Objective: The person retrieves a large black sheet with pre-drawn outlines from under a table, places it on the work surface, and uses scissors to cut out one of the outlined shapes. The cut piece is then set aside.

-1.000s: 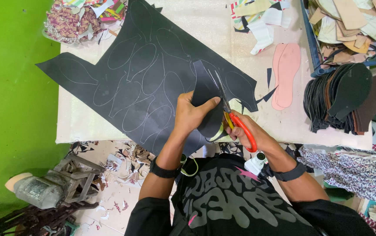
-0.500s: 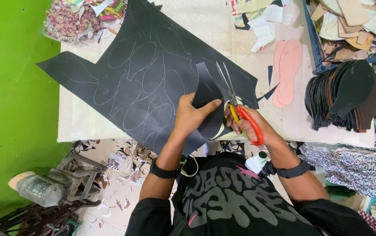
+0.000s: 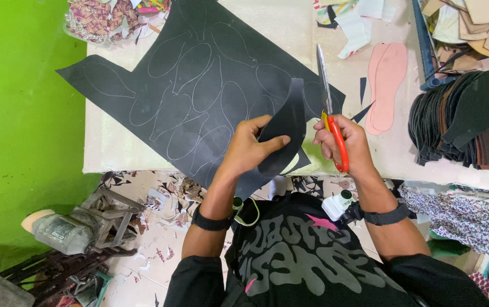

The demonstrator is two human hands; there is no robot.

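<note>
A large black sheet with several traced sole outlines lies on the pale table. My left hand grips a cut black sole piece, lifted above the sheet's near edge. My right hand holds red-handled scissors, blades closed and pointing away from me over the sheet's right corner. The two hands are close together, a small gap between them.
Pink sole shapes lie right of the scissors. A stack of dark cut soles sits at the right edge, a crate of tan scraps behind it. Patterned fabric lies at the far left corner. A motor and offcuts sit on the floor.
The black piece has come free of the sheet and risen in my left hand. The scissors swung from angled across the sheet to pointing straight away, blades closed.
</note>
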